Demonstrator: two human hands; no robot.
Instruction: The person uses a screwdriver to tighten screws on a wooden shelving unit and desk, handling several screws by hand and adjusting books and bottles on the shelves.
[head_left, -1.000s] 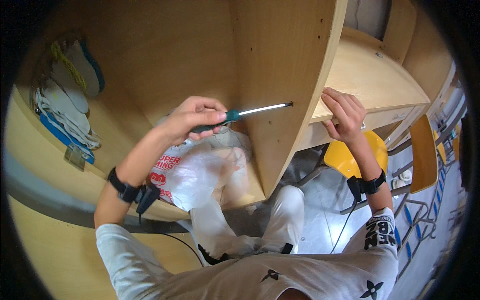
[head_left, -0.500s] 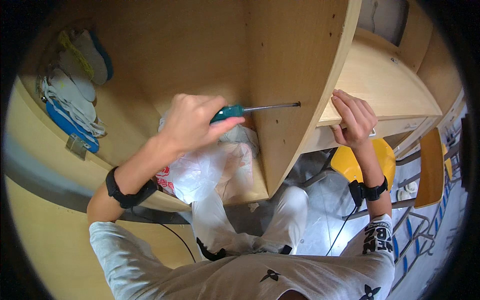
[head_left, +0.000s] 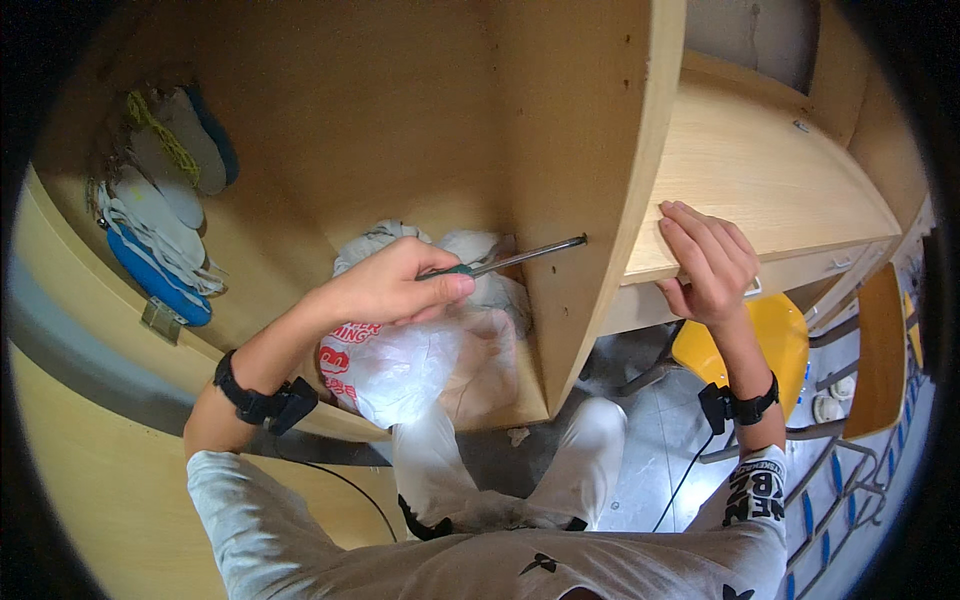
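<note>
Board [head_left: 585,130]: flat wood, little holes [head_left: 555,269], long front edge.
Screwdriver [head_left: 530,255]: left of the board, thin shiny rod, tip at its face.
Left hand [head_left: 405,285]: left of the board, grip wrapped round the screwdriver.
Right hand [head_left: 708,262]: right of the board, grip pinching the bench's [head_left: 770,190] edge.
Bag [head_left: 405,370]: left of the board, thin crinkly plastic.
Room: space left of the board, above the bag.

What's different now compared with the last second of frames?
The left hand has rolled back from its knuckles-up pose of half a second ago, its grip now covering most of the screwdriver handle. The view has shifted slightly. Nothing was newly taken or let go. Unchanged: the screwdriver tip at the wooden panel, the right hand on the desk edge.
</note>
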